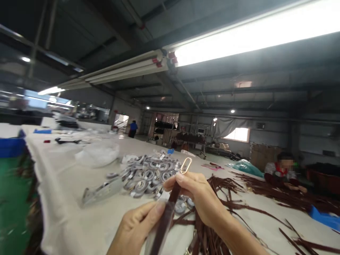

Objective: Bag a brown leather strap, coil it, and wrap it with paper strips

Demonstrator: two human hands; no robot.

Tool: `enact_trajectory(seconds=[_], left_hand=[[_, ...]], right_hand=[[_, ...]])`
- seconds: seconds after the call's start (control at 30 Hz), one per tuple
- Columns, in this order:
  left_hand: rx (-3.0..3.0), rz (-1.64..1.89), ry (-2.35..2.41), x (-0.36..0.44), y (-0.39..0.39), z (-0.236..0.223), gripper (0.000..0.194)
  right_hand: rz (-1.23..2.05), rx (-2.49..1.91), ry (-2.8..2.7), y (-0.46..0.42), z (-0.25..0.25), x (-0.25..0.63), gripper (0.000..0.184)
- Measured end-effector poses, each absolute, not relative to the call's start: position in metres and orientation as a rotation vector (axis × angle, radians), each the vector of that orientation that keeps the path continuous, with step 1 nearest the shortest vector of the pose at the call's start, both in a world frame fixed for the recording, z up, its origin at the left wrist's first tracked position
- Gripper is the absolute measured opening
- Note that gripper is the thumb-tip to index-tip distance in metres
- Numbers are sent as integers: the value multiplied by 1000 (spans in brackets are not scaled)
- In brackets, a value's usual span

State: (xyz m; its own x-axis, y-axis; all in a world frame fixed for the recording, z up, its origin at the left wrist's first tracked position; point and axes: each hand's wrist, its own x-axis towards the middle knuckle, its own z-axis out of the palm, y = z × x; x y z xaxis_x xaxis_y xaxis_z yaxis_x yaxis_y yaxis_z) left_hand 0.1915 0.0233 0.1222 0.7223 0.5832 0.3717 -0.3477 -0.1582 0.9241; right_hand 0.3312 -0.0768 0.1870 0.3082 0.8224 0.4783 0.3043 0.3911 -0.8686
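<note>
A dark brown leather strap (164,224) runs up between my two hands, its lower part inside a clear plastic sleeve. My left hand (142,221) pinches the strap and sleeve between thumb and fingers. Higher up, my right hand (198,191) grips the strap near its end, where a gold oval ring (186,165) stands out above the fingertips. Behind the hands lies a heap of coiled grey straps in clear wrapping (148,173). Loose brown straps (209,233) with metal fittings are piled below and beside my right wrist.
A long table with a pale cover (66,212) spreads ahead, its edge at left. Clear plastic bags (99,154) lie on it. At right, a co-worker (284,170) sits behind many brown straps (278,191). Blue plastic (325,217) lies at the right edge. Light tubes hang overhead.
</note>
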Motion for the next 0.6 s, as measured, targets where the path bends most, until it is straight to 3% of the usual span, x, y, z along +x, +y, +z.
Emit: enact_trajectory(seconds=[0.27, 0.37, 0.47, 0.6], left_hand=[[1486, 740, 28, 195, 22, 118, 37], [1444, 739, 47, 193, 24, 111, 38], [1320, 788, 136, 190, 26, 106, 44], [1263, 829, 232, 182, 28, 98, 43]], right_hand=[[704, -1313, -1128, -71, 153, 321, 47], [754, -1142, -1061, -68, 137, 318, 52], [811, -875, -983, -62, 104, 310, 57], [852, -982, -966, -55, 43, 288, 57]])
